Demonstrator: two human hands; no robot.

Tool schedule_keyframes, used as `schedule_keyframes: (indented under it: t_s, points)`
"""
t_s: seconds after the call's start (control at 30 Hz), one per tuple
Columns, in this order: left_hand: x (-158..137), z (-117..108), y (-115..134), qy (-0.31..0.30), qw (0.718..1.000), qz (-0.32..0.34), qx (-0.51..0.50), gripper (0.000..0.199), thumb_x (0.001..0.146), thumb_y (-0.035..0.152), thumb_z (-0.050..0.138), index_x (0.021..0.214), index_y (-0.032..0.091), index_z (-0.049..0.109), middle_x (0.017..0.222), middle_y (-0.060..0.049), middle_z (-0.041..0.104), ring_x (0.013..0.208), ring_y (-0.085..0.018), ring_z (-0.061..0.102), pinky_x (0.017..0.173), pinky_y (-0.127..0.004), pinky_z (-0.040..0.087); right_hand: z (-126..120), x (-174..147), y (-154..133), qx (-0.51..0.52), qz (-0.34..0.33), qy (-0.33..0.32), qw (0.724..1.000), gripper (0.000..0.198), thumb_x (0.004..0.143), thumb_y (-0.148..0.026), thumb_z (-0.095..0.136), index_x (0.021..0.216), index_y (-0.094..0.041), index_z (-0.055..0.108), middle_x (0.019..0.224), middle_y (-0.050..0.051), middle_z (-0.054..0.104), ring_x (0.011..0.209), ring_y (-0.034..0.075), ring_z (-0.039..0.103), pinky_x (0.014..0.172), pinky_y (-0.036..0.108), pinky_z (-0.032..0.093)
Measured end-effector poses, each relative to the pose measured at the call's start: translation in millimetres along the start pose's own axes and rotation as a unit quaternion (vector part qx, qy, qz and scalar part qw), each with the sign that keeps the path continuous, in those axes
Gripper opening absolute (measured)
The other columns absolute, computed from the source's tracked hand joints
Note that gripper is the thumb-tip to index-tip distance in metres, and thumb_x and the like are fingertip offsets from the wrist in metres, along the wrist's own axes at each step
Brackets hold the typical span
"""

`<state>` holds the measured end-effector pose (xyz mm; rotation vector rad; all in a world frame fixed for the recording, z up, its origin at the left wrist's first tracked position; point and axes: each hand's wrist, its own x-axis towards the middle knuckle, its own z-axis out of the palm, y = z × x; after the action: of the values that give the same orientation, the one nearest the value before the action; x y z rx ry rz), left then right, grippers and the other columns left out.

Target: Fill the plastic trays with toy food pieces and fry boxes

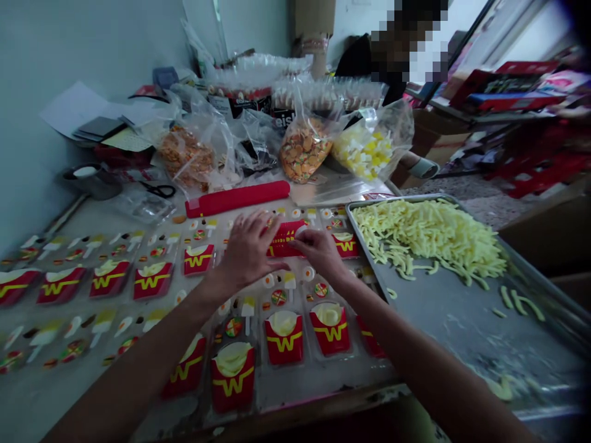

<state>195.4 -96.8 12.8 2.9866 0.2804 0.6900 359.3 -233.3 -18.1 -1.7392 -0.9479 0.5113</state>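
A short stack of red fry cartons (282, 239) with yellow markings lies between my hands over the blister trays. My left hand (244, 249) is at the stack's left end, fingers stretched out and thumb apart. At the right end, my right hand (318, 246) pinches the edge of a red carton, with a small white patch showing at the fingertips. Beneath and around them are clear plastic trays with miniature food pieces. Several trays hold filled red cartons with a yellow W, such as the filled carton (284, 338) in front of me.
A metal tray (438, 320) on the right holds a pile of pale yellow fries (434, 237). Behind my hands lies a long red stack (237, 198). Plastic bags of small pieces (305, 151), scissors (159, 189) and a tape roll (90, 179) sit farther back. Another person (360, 58) is beyond.
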Motion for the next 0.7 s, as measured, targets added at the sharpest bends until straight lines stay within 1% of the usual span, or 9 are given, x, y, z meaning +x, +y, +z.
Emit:
schedule_keyframes:
  t_s: [0.07, 0.13, 0.23, 0.33, 0.43, 0.5, 0.57, 0.63, 0.7]
  points:
    - [27, 11, 22, -0.035, 0.999, 0.003, -0.009, 0.100, 0.072, 0.071, 0.074, 0.151, 0.015, 0.046, 0.136, -0.019, 0.060, 0.126, -0.038, 0.056, 0.112, -0.054, 0.039, -2, -11, -9, 0.019, 0.004, 0.014, 1.000, 0.027, 0.080, -0.042, 0.064, 0.072, -0.017, 0.068, 0.065, -0.001, 0.058, 0.063, 0.013, 0.047, 0.060, 0.024, 0.036]
    - [44, 24, 38, -0.058, 0.998, -0.003, -0.031, 0.090, 0.073, 0.061, 0.077, 0.147, 0.019, 0.051, 0.127, -0.015, 0.065, 0.115, -0.033, 0.062, 0.102, -0.047, 0.048, -9, -22, -12, 0.048, 0.013, 0.014, 0.999, 0.027, 0.081, -0.041, 0.063, 0.072, -0.016, 0.069, 0.065, -0.002, 0.058, 0.063, 0.013, 0.047, 0.060, 0.024, 0.036]
    - [56, 39, 46, -0.078, 0.996, 0.016, -0.052, 0.082, 0.067, 0.052, 0.082, 0.140, 0.023, 0.059, 0.130, -0.012, 0.064, 0.114, -0.033, 0.062, 0.099, -0.044, 0.050, -32, -36, -3, 0.052, 0.028, 0.019, 0.998, 0.028, 0.083, -0.041, 0.064, 0.070, -0.016, 0.067, 0.064, -0.002, 0.058, 0.063, 0.013, 0.049, 0.061, 0.024, 0.038]
    - [60, 51, 39, -0.098, 0.991, 0.033, -0.082, 0.087, 0.065, 0.056, 0.083, 0.141, 0.023, 0.057, 0.135, -0.012, 0.063, 0.119, -0.033, 0.061, 0.102, -0.045, 0.049, -69, -52, 9, -0.033, 0.058, 0.087, 0.994, 0.027, 0.088, -0.037, 0.064, 0.071, -0.017, 0.066, 0.064, -0.003, 0.059, 0.064, 0.013, 0.051, 0.062, 0.024, 0.038]
    - [69, 65, 43, -0.124, 0.987, 0.024, -0.094, 0.100, 0.062, 0.065, 0.083, 0.146, 0.020, 0.051, 0.138, -0.016, 0.061, 0.124, -0.038, 0.060, 0.104, -0.051, 0.048, -102, -71, 9, -0.182, 0.068, 0.138, 0.971, 0.022, 0.090, -0.032, 0.067, 0.074, -0.018, 0.068, 0.069, -0.001, 0.064, 0.071, 0.015, 0.054, 0.069, 0.026, 0.037]
    - [76, 72, 63, -0.118, 0.986, 0.044, -0.110, 0.113, 0.061, 0.065, 0.083, 0.153, 0.017, 0.038, 0.147, -0.019, 0.054, 0.132, -0.041, 0.053, 0.107, -0.053, 0.046, -113, -83, 3, -0.271, 0.050, 0.130, 0.952, 0.018, 0.091, -0.031, 0.069, 0.077, -0.020, 0.070, 0.077, 0.000, 0.070, 0.078, 0.017, 0.057, 0.076, 0.028, 0.037]
    - [81, 74, 94, -0.108, 0.982, 0.080, -0.130, 0.109, 0.071, 0.057, 0.079, 0.157, 0.016, 0.026, 0.152, -0.020, 0.048, 0.137, -0.038, 0.049, 0.110, -0.050, 0.045, -118, -91, -4, -0.321, 0.015, 0.101, 0.942, 0.017, 0.094, -0.030, 0.067, 0.080, -0.021, 0.071, 0.085, 0.002, 0.073, 0.085, 0.018, 0.058, 0.080, 0.030, 0.038]
    - [85, 73, 126, -0.104, 0.983, 0.088, -0.121, 0.091, 0.079, 0.043, 0.072, 0.155, 0.015, 0.029, 0.148, -0.019, 0.052, 0.134, -0.036, 0.053, 0.109, -0.048, 0.046, -128, -96, -4, -0.331, -0.030, 0.056, 0.941, 0.020, 0.097, -0.030, 0.063, 0.082, -0.021, 0.072, 0.089, 0.003, 0.074, 0.087, 0.019, 0.060, 0.082, 0.029, 0.039]
    - [86, 71, 146, -0.108, 0.989, 0.047, -0.091, 0.076, 0.080, 0.035, 0.070, 0.147, 0.015, 0.040, 0.139, -0.019, 0.059, 0.126, -0.036, 0.058, 0.105, -0.049, 0.048, -153, -98, 6, -0.318, -0.046, 0.035, 0.946, 0.022, 0.099, -0.028, 0.059, 0.084, -0.022, 0.074, 0.089, 0.003, 0.075, 0.086, 0.018, 0.063, 0.080, 0.027, 0.041]
